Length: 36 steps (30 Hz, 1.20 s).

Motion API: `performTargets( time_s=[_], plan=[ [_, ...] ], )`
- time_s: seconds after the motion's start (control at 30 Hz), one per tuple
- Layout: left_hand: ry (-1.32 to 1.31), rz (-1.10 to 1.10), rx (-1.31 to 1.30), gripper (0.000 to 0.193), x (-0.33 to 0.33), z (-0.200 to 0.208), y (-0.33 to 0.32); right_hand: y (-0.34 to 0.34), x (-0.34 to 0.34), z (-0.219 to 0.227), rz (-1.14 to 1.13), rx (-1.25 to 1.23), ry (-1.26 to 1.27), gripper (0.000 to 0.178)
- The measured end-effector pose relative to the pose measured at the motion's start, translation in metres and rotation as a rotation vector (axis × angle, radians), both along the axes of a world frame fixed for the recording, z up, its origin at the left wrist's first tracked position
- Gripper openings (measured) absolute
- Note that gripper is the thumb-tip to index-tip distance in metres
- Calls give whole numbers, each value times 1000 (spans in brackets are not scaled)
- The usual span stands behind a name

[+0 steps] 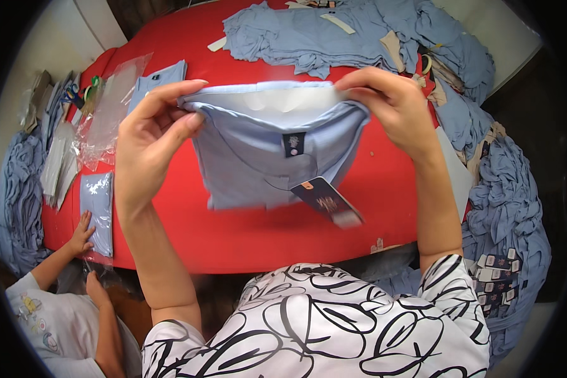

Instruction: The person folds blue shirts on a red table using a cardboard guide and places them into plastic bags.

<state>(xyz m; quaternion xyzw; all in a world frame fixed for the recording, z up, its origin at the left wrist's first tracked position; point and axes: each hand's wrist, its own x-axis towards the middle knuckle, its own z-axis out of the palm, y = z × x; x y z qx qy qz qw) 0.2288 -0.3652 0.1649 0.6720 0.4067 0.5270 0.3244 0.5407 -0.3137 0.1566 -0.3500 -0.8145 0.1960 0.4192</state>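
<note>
Your left hand [150, 142] and right hand [394, 104] pinched opposite top corners of the folded blue garment [239, 154] above the red desk [296, 242]. A slackened pinch could have spilled its folds; the dangling tag [326, 200] risked snagging.

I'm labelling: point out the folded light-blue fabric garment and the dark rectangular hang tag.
Folded light-blue fabric garment [253, 155], head view: central cloth.
Dark rectangular hang tag [325, 200], head view: printed face.

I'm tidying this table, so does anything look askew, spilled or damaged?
Nothing looks plainly damaged or spilled. The dark tag hangs slantwise off the raised shirt, and the blue heap at right lies crumpled, unlike the flat, glossy pack at left.
</note>
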Motion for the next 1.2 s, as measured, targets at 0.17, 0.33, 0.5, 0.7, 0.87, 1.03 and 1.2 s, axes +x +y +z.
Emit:
performTargets(
  time_s=[0.17, 0.33, 0.5, 0.7, 0.87, 1.03, 1.2],
  plan=[
    [223, 160, -386, 17, -8, -79, 57, 67, -13, -113, 107, -514, 20, 13],
    [472, 293, -414, 21, -30, -210, 104, 98, -37, -221, -16, -716, 18, 15],
    [483, 313, -311, 24, -42, -228, 102, 78, -39, -206, -263, -430, -86, 23],
    [645, 456, -641, 33, -25, -168, 9, 71, -4, -230, -351, -836, 89, 37],
    [533, 240, -861, 33, -14, -183, -72, 86, -26, -235, -117, -717, 81, 31],
    [-290, 362, -854, 22, 0, -219, -93, 100, -48, -227, -240, -724, -60, 20],
    [-261, 313, -940, 15, -12, -232, -92, 99, -60, -218, -365, -620, -435, 33]
  ],
)
